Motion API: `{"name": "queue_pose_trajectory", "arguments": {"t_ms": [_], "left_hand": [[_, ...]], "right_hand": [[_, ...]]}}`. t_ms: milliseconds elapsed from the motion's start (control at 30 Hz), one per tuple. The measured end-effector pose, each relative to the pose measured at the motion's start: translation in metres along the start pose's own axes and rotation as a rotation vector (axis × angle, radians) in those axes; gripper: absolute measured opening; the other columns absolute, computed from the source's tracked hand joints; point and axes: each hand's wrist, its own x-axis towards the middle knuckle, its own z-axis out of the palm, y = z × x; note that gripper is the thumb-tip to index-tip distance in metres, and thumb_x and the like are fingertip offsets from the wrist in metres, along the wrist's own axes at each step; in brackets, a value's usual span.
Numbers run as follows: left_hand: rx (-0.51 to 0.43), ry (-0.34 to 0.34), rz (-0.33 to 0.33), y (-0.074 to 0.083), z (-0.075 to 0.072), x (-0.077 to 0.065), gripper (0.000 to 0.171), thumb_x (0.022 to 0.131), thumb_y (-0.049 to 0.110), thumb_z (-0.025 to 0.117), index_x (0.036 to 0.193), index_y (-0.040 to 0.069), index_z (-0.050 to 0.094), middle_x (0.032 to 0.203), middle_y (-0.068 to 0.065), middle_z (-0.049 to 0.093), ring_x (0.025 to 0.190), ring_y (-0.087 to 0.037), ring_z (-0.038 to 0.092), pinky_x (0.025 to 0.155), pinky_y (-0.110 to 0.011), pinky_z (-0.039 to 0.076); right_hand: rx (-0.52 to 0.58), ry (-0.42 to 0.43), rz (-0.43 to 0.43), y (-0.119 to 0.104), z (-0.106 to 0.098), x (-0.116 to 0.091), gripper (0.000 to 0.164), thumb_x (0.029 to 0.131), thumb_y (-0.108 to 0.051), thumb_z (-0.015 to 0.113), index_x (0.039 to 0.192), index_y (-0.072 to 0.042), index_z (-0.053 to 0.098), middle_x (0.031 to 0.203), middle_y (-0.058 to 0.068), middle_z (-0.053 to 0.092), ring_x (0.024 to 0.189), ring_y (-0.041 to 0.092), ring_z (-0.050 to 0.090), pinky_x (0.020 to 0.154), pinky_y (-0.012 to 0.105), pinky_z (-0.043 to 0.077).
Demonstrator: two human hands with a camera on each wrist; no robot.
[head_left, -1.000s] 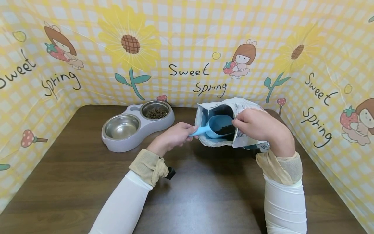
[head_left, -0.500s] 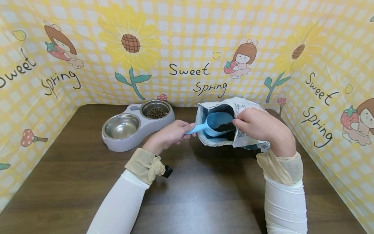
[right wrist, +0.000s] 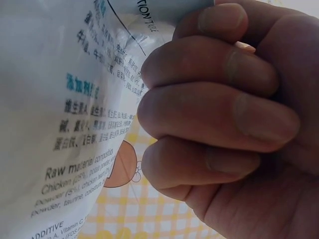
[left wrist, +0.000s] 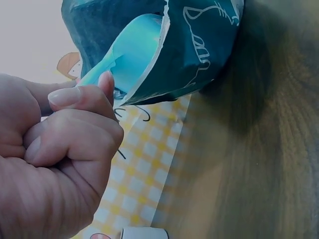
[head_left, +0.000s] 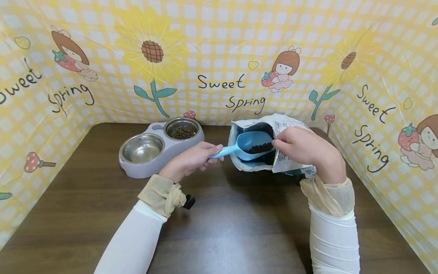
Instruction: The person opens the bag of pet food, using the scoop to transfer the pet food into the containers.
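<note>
My left hand (head_left: 191, 159) grips the handle of a blue scoop (head_left: 245, 141), thumb on top. The scoop's bowl lies inside the mouth of a pet food bag (head_left: 253, 166), with dark kibble (head_left: 261, 147) in it. In the left wrist view, the scoop (left wrist: 135, 52) slants into the teal side of the bag (left wrist: 199, 59). My right hand (head_left: 306, 148) pinches the bag's upper rim and holds its mouth towards the left. The right wrist view has that hand's curled fingers (right wrist: 214, 94) beside the bag's printed white side (right wrist: 65, 109); the pinch itself is hidden there.
Left of the bag stands a pale lilac double feeder (head_left: 143, 170). Its far steel bowl (head_left: 184, 123) has brown kibble in it; the near steel bowl (head_left: 142, 148) shows bare metal. A yellow checked cloth (head_left: 219, 45) walls in the brown table (head_left: 219, 236) at the back and sides.
My left hand has drawn back left and slightly up, pulling the scoop partway out of the bag's mouth. The scoop's bowl shows more now. My right hand and the bag have stayed put.
</note>
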Motion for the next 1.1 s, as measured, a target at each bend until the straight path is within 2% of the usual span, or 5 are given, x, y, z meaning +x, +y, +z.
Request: {"name": "queue_pose_trajectory", "arguments": {"t_ms": [133,533,1100], "left_hand": [[-0.010,-0.009,0.003,0.002,0.000,-0.002,0.047,0.107,0.035,0.040,0.098,-0.007,0.062,0.060,0.004,0.042,0.050,-0.009,0.031,0.041,-0.019,0.025],[-0.035,-0.010,-0.002,0.019,-0.005,-0.018,0.043,0.107,0.033,0.041,0.091,-0.001,0.061,0.058,0.005,0.040,0.050,-0.008,0.030,0.042,-0.018,0.024],[-0.043,-0.054,0.025,0.017,-0.035,-0.038,0.042,0.107,0.031,0.040,0.089,-0.001,0.060,0.057,0.006,0.038,0.044,-0.006,0.029,0.039,-0.017,0.023]], "right_hand": [[-0.004,-0.010,0.001,-0.001,-0.001,0.000,0.045,0.097,-0.014,0.048,0.052,-0.015,0.047,0.049,-0.004,0.035,0.042,0.014,0.037,0.044,0.027,0.033],[-0.008,-0.018,-0.017,-0.002,-0.004,0.000,0.046,0.098,-0.014,0.046,0.051,-0.016,0.045,0.049,-0.005,0.033,0.042,0.013,0.036,0.044,0.026,0.033],[0.012,0.009,-0.016,-0.003,-0.002,-0.003,0.048,0.098,-0.015,0.048,0.051,-0.014,0.044,0.047,-0.006,0.032,0.041,0.013,0.034,0.044,0.027,0.033]]}}
